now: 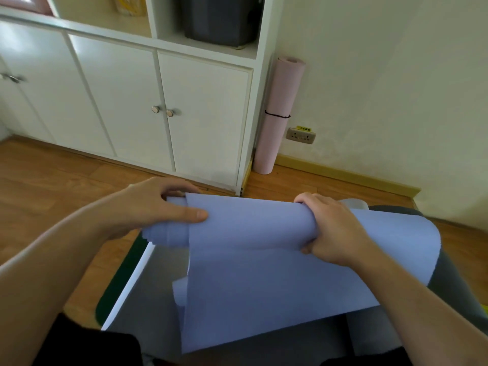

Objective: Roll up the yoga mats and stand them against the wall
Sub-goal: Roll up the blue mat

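Already my roll is uneven. I hold the blue mat point(250, 228) in mid-frame, off the floor, partly rolled, with a long loose flap hanging toward the bottom of the frame over a grey mat point(148, 299) spread below. My left hand point(163, 204) grips the roll's left end, thumb lying flat along its top; my right hand point(332, 233) is wrapped round the right end, fingers curled over it. At the left end the inner layers poke out past the outer wrap in steps, so I judge it may telescope further if I keep turning without squaring the edge. The hanging flap could also crease or slacken the roll. The pink mat point(277, 114) stands banded against the wall beside the white cabinet point(206, 122), upper right of centre.
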A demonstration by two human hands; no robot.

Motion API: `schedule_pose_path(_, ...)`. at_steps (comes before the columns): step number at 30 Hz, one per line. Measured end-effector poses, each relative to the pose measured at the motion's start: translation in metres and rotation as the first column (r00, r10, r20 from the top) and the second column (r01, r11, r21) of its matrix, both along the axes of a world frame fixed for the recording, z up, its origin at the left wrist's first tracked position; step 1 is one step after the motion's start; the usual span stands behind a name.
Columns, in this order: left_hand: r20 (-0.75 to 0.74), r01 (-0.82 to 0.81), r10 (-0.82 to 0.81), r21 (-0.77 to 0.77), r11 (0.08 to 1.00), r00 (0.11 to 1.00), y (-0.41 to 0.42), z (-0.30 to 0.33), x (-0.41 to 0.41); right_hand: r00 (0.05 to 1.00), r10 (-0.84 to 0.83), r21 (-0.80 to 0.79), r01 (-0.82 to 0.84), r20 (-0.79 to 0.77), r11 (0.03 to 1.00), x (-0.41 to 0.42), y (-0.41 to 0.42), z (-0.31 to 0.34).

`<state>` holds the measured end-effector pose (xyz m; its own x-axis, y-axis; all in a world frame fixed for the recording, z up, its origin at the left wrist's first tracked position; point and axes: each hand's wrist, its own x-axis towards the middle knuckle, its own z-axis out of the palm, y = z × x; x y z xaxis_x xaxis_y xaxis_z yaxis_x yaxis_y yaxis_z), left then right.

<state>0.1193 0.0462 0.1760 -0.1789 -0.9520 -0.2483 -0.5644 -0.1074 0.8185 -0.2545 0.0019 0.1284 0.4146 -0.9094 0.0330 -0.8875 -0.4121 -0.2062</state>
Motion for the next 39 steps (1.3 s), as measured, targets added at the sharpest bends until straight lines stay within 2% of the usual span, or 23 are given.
schedule_pose_path(3,-0.245,-0.162,0.159,0.009,0.987,0.956,0.005,0.001,-0.011,0.996,-0.054,0.007,0.053,0.076,0.999,-0.005,0.0,-0.001)
schedule_pose_path(5,-0.323,-0.179,0.174,0.016,0.984,0.93,0.009,0.003,-0.016,0.993,-0.074,-0.001,0.074,0.091,0.997,-0.005,0.001,-0.001)
schedule_pose_path(8,-0.209,-0.123,0.107,-0.065,0.99,0.972,0.018,0.001,-0.027,0.991,-0.097,0.009,0.097,0.091,0.995,-0.007,0.004,-0.005)
schedule_pose_path(10,-0.139,-0.139,0.122,-0.117,0.983,0.983,0.021,-0.003,-0.038,0.99,-0.123,0.03,0.121,0.063,0.992,-0.007,0.007,-0.008)
schedule_pose_path(14,-0.114,-0.208,0.186,-0.225,0.952,0.976,0.019,-0.012,-0.05,0.974,-0.162,0.042,0.17,-0.156,0.984,0.009,0.015,-0.005)
schedule_pose_path(15,-0.112,-0.209,0.187,-0.239,0.948,0.976,0.018,-0.013,-0.054,0.974,-0.162,0.034,0.169,-0.159,0.985,0.018,0.021,0.0)
schedule_pose_path(19,-0.046,-0.194,0.188,-0.262,0.945,0.981,0.013,-0.019,-0.07,0.99,-0.11,0.114,0.1,0.086,0.988,0.079,0.076,0.033)
schedule_pose_path(23,-0.071,-0.169,0.157,-0.229,0.958,0.985,0.013,-0.024,-0.082,0.977,-0.211,0.091,0.208,0.031,0.974,0.117,0.096,0.024)
schedule_pose_path(25,-0.083,-0.19,0.175,-0.24,0.952,0.981,0.017,-0.025,-0.088,0.961,-0.27,0.132,0.26,0.067,0.957,0.12,0.09,0.024)
schedule_pose_path(30,-0.235,-0.388,0.336,-0.226,0.894,0.912,0.021,-0.032,-0.102,0.961,-0.254,0.137,0.238,0.111,0.961,0.125,0.082,0.027)
schedule_pose_path(34,-0.126,-0.558,0.55,-0.32,0.765,0.826,0.023,-0.041,-0.116,0.968,-0.203,0.211,0.169,0.151,0.963,0.124,0.081,0.03)
schedule_pose_path(39,-0.109,-0.574,0.573,-0.32,0.754,0.813,0.022,-0.048,-0.127,0.945,-0.178,0.259,0.105,0.275,0.96,0.117,0.086,0.033)
